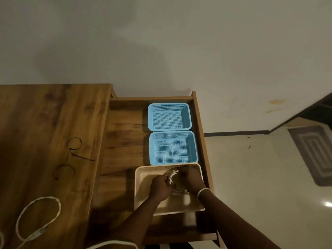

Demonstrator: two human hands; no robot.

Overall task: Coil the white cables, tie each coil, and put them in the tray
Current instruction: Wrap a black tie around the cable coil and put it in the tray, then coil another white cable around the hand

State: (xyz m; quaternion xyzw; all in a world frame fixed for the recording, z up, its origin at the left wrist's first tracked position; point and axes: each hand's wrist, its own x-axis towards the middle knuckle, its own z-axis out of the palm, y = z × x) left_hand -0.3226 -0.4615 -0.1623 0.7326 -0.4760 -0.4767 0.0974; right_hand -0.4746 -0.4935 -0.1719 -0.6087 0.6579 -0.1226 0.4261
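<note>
Both my hands are down inside the beige tray [142, 191], which stands in the open drawer. Between them is a coiled white cable [172, 176]. My left hand [160, 188] grips its left side and my right hand [191, 180] grips its right side; the lower part of the coil is hidden by my fingers. A loose white cable [38, 215] lies in a loop on the wooden tabletop at the lower left, with another white cable [113, 243] at the bottom edge. Two black ties [75, 143] [63, 171] lie on the tabletop.
Two blue mesh baskets [169, 116] [173, 148] stand behind the beige tray in the wooden drawer [122, 141]. The drawer's right wall [202, 137] borders the tiled floor, where a grey mat [316, 153] lies. A white wall rises behind.
</note>
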